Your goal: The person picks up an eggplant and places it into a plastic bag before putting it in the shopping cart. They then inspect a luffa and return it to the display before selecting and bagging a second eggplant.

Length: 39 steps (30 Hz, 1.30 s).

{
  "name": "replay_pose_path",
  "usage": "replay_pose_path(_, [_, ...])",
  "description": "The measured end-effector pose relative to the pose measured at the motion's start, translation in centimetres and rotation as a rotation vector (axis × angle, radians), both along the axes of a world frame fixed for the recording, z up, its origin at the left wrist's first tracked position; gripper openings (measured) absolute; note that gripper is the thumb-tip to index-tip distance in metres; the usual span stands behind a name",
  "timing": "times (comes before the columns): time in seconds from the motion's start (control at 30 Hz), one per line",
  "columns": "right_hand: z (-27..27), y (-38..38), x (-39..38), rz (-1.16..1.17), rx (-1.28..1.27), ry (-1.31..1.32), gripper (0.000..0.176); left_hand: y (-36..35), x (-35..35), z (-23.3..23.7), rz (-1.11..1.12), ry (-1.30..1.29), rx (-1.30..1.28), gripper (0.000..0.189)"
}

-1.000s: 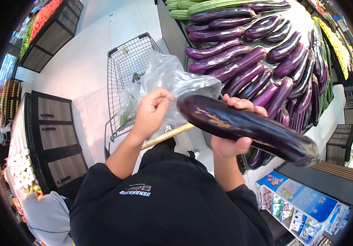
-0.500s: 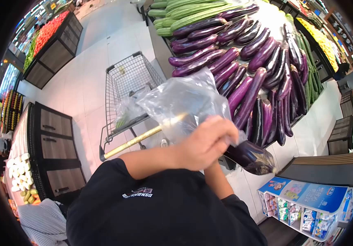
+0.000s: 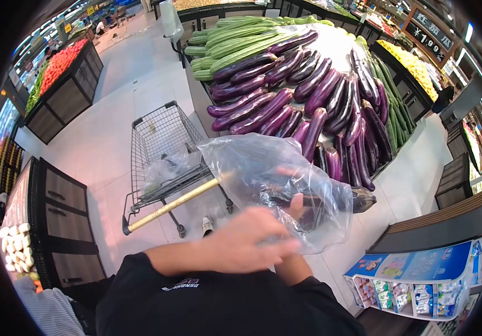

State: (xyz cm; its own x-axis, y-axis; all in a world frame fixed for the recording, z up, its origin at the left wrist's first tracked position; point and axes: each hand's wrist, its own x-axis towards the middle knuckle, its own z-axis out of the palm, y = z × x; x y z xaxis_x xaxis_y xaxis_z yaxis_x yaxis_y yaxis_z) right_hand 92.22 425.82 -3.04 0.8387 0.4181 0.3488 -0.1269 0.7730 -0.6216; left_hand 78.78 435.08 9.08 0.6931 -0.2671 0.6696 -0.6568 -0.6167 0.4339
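Observation:
A clear plastic bag spreads in front of me. Through its film I see my right hand, closed around a dark purple eggplant. The stem end of the eggplant sticks out past the bag on the right. My left hand crosses over my right wrist, just below the bag's near edge, its fingers smeared by motion. Beyond the bag lies a fanned pile of purple eggplants on the display.
A wire shopping cart with a yellow handle holds bagged produce to the left. Long green gourds lie behind the eggplants. A blue-topped snack rack stands at lower right, a drawer cabinet at left.
My left hand has come away from the bag by the eggplant and moved down left. The bag now spreads over my right hand and most of the eggplant. My view has tilted up.

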Motion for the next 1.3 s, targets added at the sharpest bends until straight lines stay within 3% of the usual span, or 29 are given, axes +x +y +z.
replay_pose_path(0.07, [2.1,-0.7,-1.8,0.013,-0.041,0.092,0.063,2.4,-1.1,1.6,0.292,-0.025,0.12,0.072])
replay_pose_path(0.1, [2.3,-0.8,-2.1,0.058,-0.031,0.095,0.064,3.4,-1.1,2.1,0.295,-0.028,0.119,0.072])
replay_pose_path(0.17, [2.5,-0.8,-2.7,0.148,-0.011,0.1,0.066,4.7,-1.0,2.9,0.441,0.208,0.356,0.093])
replay_pose_path(0.27, [2.6,-0.2,-3.8,0.278,0.018,0.098,0.069,5.1,0.2,0.1,0.323,0.319,0.325,0.1])
replay_pose_path(0.33, [-2.4,1.3,-3.5,0.287,0.07,0.138,0.074,5.5,0.8,-2.2,0.27,0.293,0.24,0.1])
replay_pose_path(0.37, [-3.1,1.9,-3.3,0.175,-0.01,0.041,0.078,6.0,1.2,-3.4,0.284,0.247,0.182,0.098])
replay_pose_path(0.47, [-2.4,3.2,-4.7,0.054,-0.062,-0.008,0.084,8.1,1.4,-5.0,0.301,0.152,0.115,0.093])
replay_pose_path(0.53, [-1.5,3.8,-4.9,-0.106,-0.293,-0.343,0.082,9.3,1.3,-6.2,0.215,0.133,-0.071,0.091])
replay_pose_path(0.6, [-0.3,4.3,-5.5,-0.192,-0.345,-0.351,0.079,10.0,0.4,-7.1,0.214,0.172,-0.161,0.089])
replay_pose_path(0.7, [2.3,4.2,-6.0,-0.019,-0.433,-0.248,0.06,10.7,-1.1,-9.6,0.27,0.27,-0.28,0.087])
replay_pose_path(0.87, [1.8,6.1,-7.3,0.097,-0.492,-0.012,0.056,10.1,-2.4,-12.4,0.34,0.295,-0.406,0.081])
replay_pose_path(0.93, [2.2,6.9,-7.6,0.087,-0.41,0.152,0.052,9.9,-2.9,-12.9,0.506,0.043,-0.279,0.082])
replay_pose_path(0.97, [2.3,7.0,-7.6,0.054,-0.419,0.136,0.051,10.1,-3.0,-13.0,0.51,0.044,-0.284,0.082])
replay_pose_path(1.03, [2.2,7.2,-7.5,0.052,-0.386,0.142,0.051,10.9,-3.0,-13.1,0.531,-0.339,-0.155,0.058])
replay_pose_path(1.07, [2.1,7.2,-7.5,0.047,-0.346,0.15,0.051,11.0,-3.2,-13.0,0.538,-0.337,-0.157,0.058])
replay_pose_path(1.13, [2.2,7.4,-7.5,0.043,-0.342,0.169,0.052,11.6,-3.3,-12.7,0.539,-0.338,-0.07,0.032])
replay_pose_path(1.3, [0.4,7.1,-7.1,0.063,-0.39,0.106,0.055,11.7,-2.7,-10.5,0.349,-0.305,-0.091,0.021])
